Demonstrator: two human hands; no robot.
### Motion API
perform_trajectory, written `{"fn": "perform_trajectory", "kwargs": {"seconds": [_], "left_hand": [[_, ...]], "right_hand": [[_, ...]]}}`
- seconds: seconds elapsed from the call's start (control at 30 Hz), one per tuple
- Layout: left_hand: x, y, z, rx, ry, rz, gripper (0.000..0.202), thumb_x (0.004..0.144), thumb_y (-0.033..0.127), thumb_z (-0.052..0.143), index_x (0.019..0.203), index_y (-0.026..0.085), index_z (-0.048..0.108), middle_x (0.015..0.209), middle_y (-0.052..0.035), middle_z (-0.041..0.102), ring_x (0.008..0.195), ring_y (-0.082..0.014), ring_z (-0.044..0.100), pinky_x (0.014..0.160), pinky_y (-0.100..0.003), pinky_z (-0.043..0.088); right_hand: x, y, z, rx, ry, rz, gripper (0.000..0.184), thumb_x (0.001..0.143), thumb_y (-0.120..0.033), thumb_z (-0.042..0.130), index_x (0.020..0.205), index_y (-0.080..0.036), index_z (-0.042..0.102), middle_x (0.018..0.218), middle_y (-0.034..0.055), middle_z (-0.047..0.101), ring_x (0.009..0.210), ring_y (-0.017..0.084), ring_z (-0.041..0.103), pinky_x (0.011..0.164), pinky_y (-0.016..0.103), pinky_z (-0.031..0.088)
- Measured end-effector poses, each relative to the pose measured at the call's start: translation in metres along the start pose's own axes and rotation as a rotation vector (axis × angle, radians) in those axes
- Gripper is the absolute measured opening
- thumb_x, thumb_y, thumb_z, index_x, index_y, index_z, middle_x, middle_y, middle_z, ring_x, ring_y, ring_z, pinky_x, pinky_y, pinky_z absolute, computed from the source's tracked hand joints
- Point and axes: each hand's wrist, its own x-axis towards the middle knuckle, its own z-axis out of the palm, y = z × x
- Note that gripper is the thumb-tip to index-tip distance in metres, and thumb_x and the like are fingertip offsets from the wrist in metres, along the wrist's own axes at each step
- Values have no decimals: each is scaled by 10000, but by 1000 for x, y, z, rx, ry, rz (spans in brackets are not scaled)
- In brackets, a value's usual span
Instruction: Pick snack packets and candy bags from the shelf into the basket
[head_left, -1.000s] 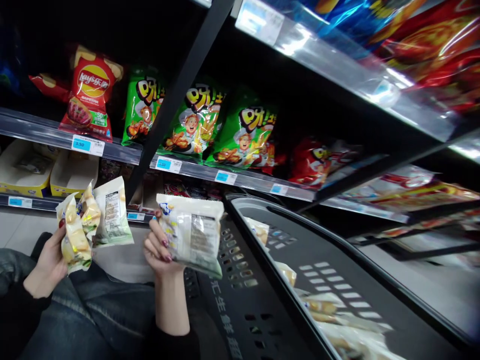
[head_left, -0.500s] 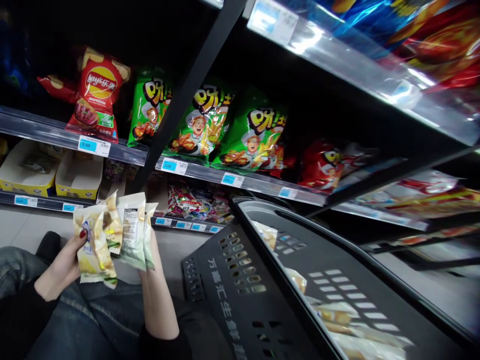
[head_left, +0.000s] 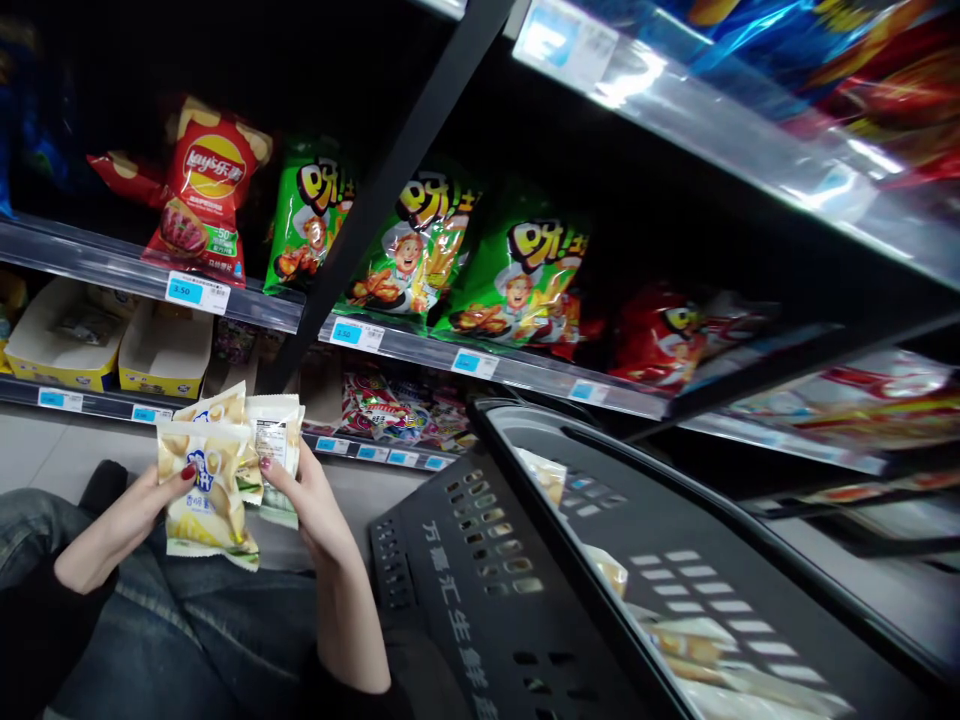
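And here we are down low by the shelves, the two hands drawn close together with a bunch of pale snack packets between them! The left hand (head_left: 139,505) has its thumb pressed on the front packet (head_left: 202,510), printed face to the camera; the right hand (head_left: 319,500) is clamped, thumb in front, on the label-side packet (head_left: 281,440). Another packet (head_left: 225,402) peeks up behind, and the overlap makes an exact count impossible

So how far along? Partway, I'd judge: just to the right, the dark basket (head_left: 555,620) already carries similar-looking packets (head_left: 697,640), a few lying low and others near its side wall, while the handful is outside it, all in the person's grip. Over on the bottom shelf, the left carton (head_left: 60,372) shows a small packet inside, beside the right carton (head_left: 163,378); whether that one belongs with the rest, I can't tell. Above, the green bags (head_left: 517,275) and red bag (head_left: 206,195) stand on their shelf, well clear of both hands
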Motion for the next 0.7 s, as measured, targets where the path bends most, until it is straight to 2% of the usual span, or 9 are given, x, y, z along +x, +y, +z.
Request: {"fn": "perform_trajectory", "kwargs": {"seconds": [0.17, 0.33, 0.43, 0.53, 0.6, 0.7], "left_hand": [[2, -7, -7, -187, 3, 4, 270, 528, 144, 771, 776, 154, 666, 718, -48, 734, 643, -207, 683, 597, -240, 544], [6, -13, -7, -214, 34, -11, 244, 540, 91, 729, 760, 151, 641, 685, -53, 725, 615, -214, 676, 580, -264, 543], [8, -14, -12, -219, 89, 25, 247, 544, 96, 716, 764, 153, 621, 677, -42, 722, 603, -208, 674, 573, -263, 539], [8, -14, -16, -205, 89, 31, 265, 514, 99, 730, 740, 156, 604, 651, -29, 716, 571, -202, 670, 541, -253, 537], [8, -15, -16, -190, 82, 18, 278, 501, 103, 739, 735, 156, 598, 629, -29, 711, 539, -197, 664, 512, -243, 534], [8, -16, -10, -218, 111, 23, 294, 514, 94, 734, 764, 160, 595, 627, -20, 711, 538, -187, 668, 515, -231, 539]], "right_hand": [[0, 10, 1, 24, -76, 16, 482, 688, -310, 631, 1136, -199, 491, 1171, 58, 580, 1085, 225, 519, 930, 362, 385], [1, 15, 3, -291, -81, -70, 382, 770, -314, 535, 1130, -188, 508, 1197, 68, 554, 1133, 221, 466, 981, 387, 316], [-1, 13, 6, -346, -166, -90, 389, 813, -327, 489, 1175, -185, 474, 1194, 67, 553, 1114, 199, 480, 971, 358, 326], [-2, 10, 8, -401, -223, -105, 359, 837, -310, 445, 1180, -212, 487, 1240, 49, 517, 1135, 196, 452, 981, 353, 303], [-2, 8, 8, -490, -204, -128, 316, 839, -303, 430, 1126, -224, 534, 1229, 43, 518, 1148, 209, 419, 995, 372, 264], [-2, 3, 5, -562, -64, -155, 357, 812, -354, 467, 1126, -188, 505, 1148, 84, 533, 1086, 228, 436, 951, 392, 296]]}}
